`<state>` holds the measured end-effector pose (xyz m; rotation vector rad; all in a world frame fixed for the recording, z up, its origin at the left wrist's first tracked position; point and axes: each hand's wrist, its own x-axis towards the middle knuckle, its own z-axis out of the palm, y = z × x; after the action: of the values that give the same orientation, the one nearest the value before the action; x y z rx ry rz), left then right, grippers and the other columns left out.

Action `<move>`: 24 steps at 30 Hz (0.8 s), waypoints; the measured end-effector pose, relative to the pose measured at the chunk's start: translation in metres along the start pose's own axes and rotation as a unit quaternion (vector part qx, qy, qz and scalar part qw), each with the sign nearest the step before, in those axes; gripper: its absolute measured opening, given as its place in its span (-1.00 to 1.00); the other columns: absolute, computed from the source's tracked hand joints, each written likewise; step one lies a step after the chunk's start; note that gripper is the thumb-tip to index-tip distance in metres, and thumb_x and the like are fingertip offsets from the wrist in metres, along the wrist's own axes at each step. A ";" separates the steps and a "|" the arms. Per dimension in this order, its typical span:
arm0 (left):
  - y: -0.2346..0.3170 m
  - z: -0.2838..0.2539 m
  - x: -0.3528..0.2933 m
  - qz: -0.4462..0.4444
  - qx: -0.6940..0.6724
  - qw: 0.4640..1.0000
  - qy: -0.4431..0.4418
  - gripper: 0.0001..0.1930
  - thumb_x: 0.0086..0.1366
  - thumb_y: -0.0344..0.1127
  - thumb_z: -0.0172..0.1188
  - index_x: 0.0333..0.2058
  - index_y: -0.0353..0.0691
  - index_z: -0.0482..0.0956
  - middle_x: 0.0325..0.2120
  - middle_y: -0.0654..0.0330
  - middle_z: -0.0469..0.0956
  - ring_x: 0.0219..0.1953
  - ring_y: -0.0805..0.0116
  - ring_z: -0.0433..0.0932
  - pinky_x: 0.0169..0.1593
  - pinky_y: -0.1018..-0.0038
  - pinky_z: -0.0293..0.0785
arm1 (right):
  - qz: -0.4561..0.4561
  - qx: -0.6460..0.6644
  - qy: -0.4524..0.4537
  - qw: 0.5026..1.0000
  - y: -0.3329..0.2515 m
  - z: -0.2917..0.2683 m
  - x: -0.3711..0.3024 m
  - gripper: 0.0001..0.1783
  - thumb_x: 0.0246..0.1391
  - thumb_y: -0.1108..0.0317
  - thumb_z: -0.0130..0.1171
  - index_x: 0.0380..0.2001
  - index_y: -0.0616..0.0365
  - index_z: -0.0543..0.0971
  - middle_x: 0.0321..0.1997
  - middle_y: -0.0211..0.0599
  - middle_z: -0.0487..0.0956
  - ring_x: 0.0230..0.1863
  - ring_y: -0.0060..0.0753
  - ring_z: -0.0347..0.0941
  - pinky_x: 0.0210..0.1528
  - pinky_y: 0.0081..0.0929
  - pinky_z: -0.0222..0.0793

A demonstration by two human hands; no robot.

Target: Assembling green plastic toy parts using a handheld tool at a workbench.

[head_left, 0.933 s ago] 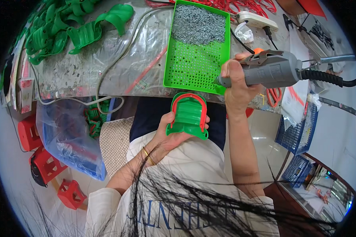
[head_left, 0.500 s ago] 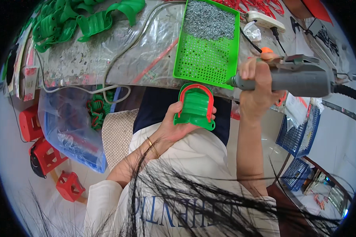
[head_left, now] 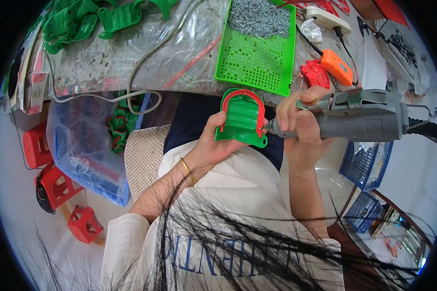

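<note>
In my left hand (head_left: pixel 216 133) is a green curved plastic part (head_left: pixel 241 114), its fingers closed around the lower edge and left side. A red U-shaped plastic strip (head_left: pixel 243 92) lies along the part's rim, arched at the far end. My right hand (head_left: pixel 301 121) is wrapped around a grey electric screwdriver (head_left: pixel 361 119), held level with its bit pointing left. The bit's tip meets the right lower end of the red strip; a small shiny bit of metal shows there, too small to make out fully.
A green perforated tray (head_left: pixel 255 63) of small metal screws (head_left: pixel 257 19) sits on the plastic-covered table (head_left: pixel 102 68). More green parts (head_left: pixel 73 29) lie at the far left. An orange device (head_left: pixel 337 67) and a power strip (head_left: pixel 327 19) are at right. Below left stand a lined blue bin (head_left: pixel 82 150) and red stools (head_left: pixel 85 224).
My right hand has brought the screwdriver from the tray's near right corner down and left to the red strip's right end. My left hand still holds the green part.
</note>
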<state>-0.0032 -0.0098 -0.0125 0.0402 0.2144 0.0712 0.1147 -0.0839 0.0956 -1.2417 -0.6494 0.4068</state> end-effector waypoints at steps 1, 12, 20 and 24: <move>-0.001 0.001 0.001 0.002 0.001 1.000 0.005 -0.22 0.09 0.12 0.14 0.15 -0.34 0.20 0.05 -0.17 0.35 0.09 -0.01 0.37 0.19 0.12 0.25 | 0.005 -0.007 0.002 1.000 -0.001 -0.001 0.000 -0.67 0.01 0.32 0.20 -0.22 0.23 0.37 -0.67 -0.38 0.30 -0.65 -0.53 0.23 -0.58 -0.56 0.16; -0.001 0.001 -0.003 0.005 0.010 1.000 0.007 -0.21 0.07 0.13 0.15 0.14 -0.33 0.22 0.02 -0.16 0.38 0.04 0.00 0.42 0.17 0.14 0.29 | -0.015 0.004 0.002 1.000 0.002 0.001 -0.003 -0.66 0.01 0.29 0.21 -0.21 0.22 0.38 -0.67 -0.41 0.29 -0.66 -0.55 0.21 -0.59 -0.56 0.15; -0.001 -0.001 -0.003 0.008 0.017 1.000 0.002 -0.22 0.07 0.12 0.16 0.12 -0.35 0.24 0.01 -0.14 0.40 0.04 0.06 0.42 0.16 0.16 0.30 | -0.003 0.005 0.010 1.000 0.004 0.000 -0.005 -0.66 0.00 0.30 0.21 -0.22 0.22 0.38 -0.67 -0.40 0.29 -0.66 -0.53 0.21 -0.59 -0.55 0.16; -0.002 -0.003 -0.003 0.009 0.015 1.000 0.005 -0.22 0.06 0.13 0.16 0.12 -0.34 0.25 0.01 -0.13 0.40 0.05 0.06 0.42 0.17 0.15 0.29 | -0.001 0.003 0.006 1.000 0.002 0.002 -0.005 -0.67 0.00 0.31 0.20 -0.22 0.23 0.37 -0.67 -0.39 0.29 -0.66 -0.53 0.21 -0.59 -0.54 0.16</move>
<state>-0.0065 -0.0116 -0.0144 0.0713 0.2257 0.0864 0.1096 -0.0847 0.0932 -1.2363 -0.6391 0.3984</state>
